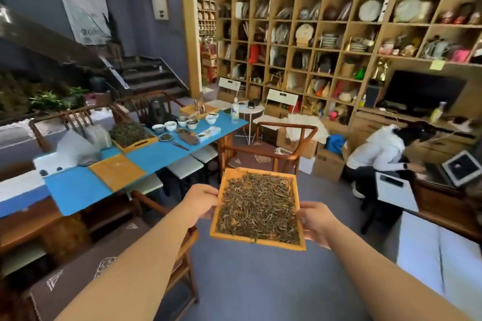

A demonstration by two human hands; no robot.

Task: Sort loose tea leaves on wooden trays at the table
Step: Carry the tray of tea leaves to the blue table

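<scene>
I hold a square wooden tray (260, 242) in the air above the grey floor, and loose tea leaves (258, 208) cover its inside. My left hand (202, 202) grips its left edge, thumb on the rim. My right hand (317, 224) grips the right edge. On the blue table (156, 156) to the left lie an empty wooden tray (117, 171) and a second tray piled with dark tea leaves (130, 134).
Tea cups (170, 125), a dark kettle (156, 109) and a bottle (235, 111) stand on the table. Wooden chairs (271, 148) ring it. A person in white (378, 151) sits at the right by a desk. Shelves fill the back wall.
</scene>
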